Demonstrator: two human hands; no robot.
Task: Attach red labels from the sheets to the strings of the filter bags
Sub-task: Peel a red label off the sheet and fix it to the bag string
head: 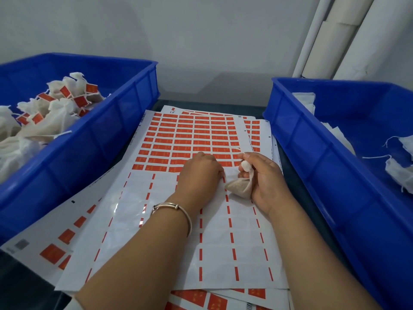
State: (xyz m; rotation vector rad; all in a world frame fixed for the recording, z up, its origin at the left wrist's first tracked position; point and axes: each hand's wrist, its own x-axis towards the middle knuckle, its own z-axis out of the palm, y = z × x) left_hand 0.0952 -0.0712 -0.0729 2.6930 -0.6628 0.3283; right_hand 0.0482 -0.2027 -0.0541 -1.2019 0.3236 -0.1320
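Two hands are working over the top label sheet [178, 139], which is lying on a stack between two blue crates. The left hand [199, 173], wearing a bracelet [176, 209], is resting knuckles-up on the sheet with fingers curled at the lowest row of red labels [156, 167]; whether they are pinching one, I cannot tell. The right hand [263, 177] is gripping a filter bag [240, 186], fingers curled around its neck. The left crate [107, 121] is holding labelled bags [64, 97], the right crate [317, 139] unlabelled bags [397, 171].
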